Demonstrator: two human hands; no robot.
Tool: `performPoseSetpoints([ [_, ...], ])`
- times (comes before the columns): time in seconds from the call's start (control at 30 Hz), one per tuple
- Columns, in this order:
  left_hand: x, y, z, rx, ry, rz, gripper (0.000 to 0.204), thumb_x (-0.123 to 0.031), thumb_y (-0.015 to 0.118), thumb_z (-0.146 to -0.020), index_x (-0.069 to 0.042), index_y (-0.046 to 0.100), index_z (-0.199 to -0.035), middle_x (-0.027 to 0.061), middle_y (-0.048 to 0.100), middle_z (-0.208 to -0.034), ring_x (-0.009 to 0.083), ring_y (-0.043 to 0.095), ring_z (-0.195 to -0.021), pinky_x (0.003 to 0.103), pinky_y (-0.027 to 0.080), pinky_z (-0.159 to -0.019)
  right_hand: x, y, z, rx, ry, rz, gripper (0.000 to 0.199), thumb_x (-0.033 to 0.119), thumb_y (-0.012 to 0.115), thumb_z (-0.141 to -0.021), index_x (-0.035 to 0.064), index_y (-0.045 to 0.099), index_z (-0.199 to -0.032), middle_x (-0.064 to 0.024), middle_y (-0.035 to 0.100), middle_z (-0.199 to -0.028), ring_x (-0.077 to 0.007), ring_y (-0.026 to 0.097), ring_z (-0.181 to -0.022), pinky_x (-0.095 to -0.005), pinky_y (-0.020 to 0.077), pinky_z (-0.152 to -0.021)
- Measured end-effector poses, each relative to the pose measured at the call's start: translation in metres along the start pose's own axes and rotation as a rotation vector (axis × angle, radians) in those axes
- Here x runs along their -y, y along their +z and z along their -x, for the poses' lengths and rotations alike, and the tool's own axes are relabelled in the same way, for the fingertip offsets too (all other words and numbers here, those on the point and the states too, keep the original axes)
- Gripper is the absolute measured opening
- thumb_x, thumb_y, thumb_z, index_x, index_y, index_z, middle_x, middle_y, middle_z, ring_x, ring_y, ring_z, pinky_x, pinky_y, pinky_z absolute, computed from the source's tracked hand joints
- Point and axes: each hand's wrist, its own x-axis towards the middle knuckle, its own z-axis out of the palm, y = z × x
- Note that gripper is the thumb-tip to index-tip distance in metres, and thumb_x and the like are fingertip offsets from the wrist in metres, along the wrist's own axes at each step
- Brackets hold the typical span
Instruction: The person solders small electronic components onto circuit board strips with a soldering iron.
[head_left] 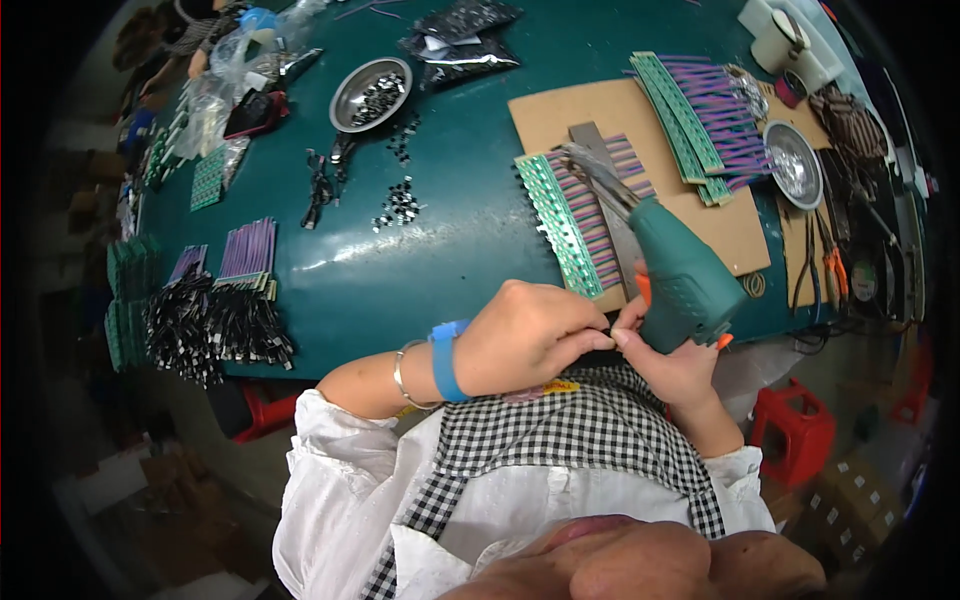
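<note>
The left hand (525, 338) and the right hand (672, 368) meet close to the body, at the near edge of the table (450, 230). The left hand's fingers are pressed together in a pinch, but the tiny thing they pinch is too small to make out. The right hand is curled around the grip of a green glue gun (672, 268). Most of that hand is hidden behind the gun.

The gun's tip points up toward 11 o'clock, over a green strip board (560, 225) with purple wires. The board lies on a sheet of brown cardboard (590, 110).

A blue wrist band (446, 358) and a thin bracelet sit on the left wrist.

At 9 o'clock from the hands lie heaps of black parts (215, 325). Farther off at 11 o'clock stands a round metal bowl (370, 93) with small pieces inside. At 1 o'clock sits a second metal dish (794, 165), next to more green boards (690, 115).
</note>
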Motion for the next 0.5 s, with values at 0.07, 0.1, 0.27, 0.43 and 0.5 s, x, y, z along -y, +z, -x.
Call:
performPoseSetpoints([
  [0.07, 0.001, -0.004, 0.002, 0.139, -0.174, 0.124, 0.010, -0.009, 0.069, -0.074, -0.002, 0.065, -0.080, 0.0102, 0.063, -0.070, 0.0237, 0.061, -0.059, 0.031, 0.048, -0.052, -0.006, 0.001, 0.004, -0.010, 0.004, -0.030, 0.046, -0.010, 0.061, -0.073, -0.0040, 0.045, -0.116, -0.0058, 0.058, -0.081, -0.0103, 0.055, -0.071, -0.0236, 0.0463, -0.063],
  [0.1, 0.000, -0.006, 0.002, 0.170, -0.207, 0.140, 0.006, -0.005, 0.066, -0.075, -0.001, 0.066, -0.080, 0.0102, 0.064, -0.071, 0.0217, 0.062, -0.058, 0.028, 0.048, -0.051, -0.011, 0.000, 0.006, 0.015, -0.052, 0.021, 0.037, -0.009, 0.064, -0.073, -0.0021, 0.049, -0.106, -0.0059, 0.060, -0.080, -0.0107, 0.058, -0.071, -0.0230, 0.0473, -0.063],
  [0.27, 0.002, -0.008, 0.006, 0.218, -0.268, 0.279, 0.005, -0.002, 0.062, -0.075, -0.001, 0.065, -0.078, 0.0089, 0.065, -0.070, 0.0189, 0.064, -0.059, 0.026, 0.049, -0.052, -0.012, -0.006, 0.012, 0.093, -0.158, 0.280, 0.027, -0.007, 0.067, -0.073, 0.0001, 0.053, -0.094, -0.0085, 0.062, -0.082, -0.0145, 0.062, -0.074, -0.0241, 0.0499, -0.065],
  [0.43, 0.021, -0.010, 0.010, 0.093, -0.619, 0.451, 0.007, -0.001, 0.057, -0.080, 0.003, 0.062, -0.079, 0.0076, 0.064, -0.069, 0.0104, 0.061, -0.062, 0.022, 0.050, -0.056, 0.003, -0.018, 0.016, 0.009, 0.046, 0.074, 0.059, -0.005, 0.059, -0.076, -0.0026, 0.034, -0.129, -0.0111, 0.058, -0.080, -0.0135, 0.055, -0.064, -0.0227, 0.0467, -0.061],
  [0.5, 0.036, -0.011, 0.010, 0.011, -0.790, 0.577, 0.010, -0.003, 0.056, -0.083, 0.005, 0.061, -0.084, 0.0075, 0.063, -0.070, 0.0101, 0.059, -0.060, 0.021, 0.049, -0.056, 0.005, -0.023, 0.020, -0.079, 0.071, -0.119, 0.059, 0.002, 0.064, -0.074, -0.0071, 0.036, -0.125, -0.0130, 0.058, -0.081, -0.0142, 0.054, -0.058, -0.0236, 0.0468, -0.055],
])
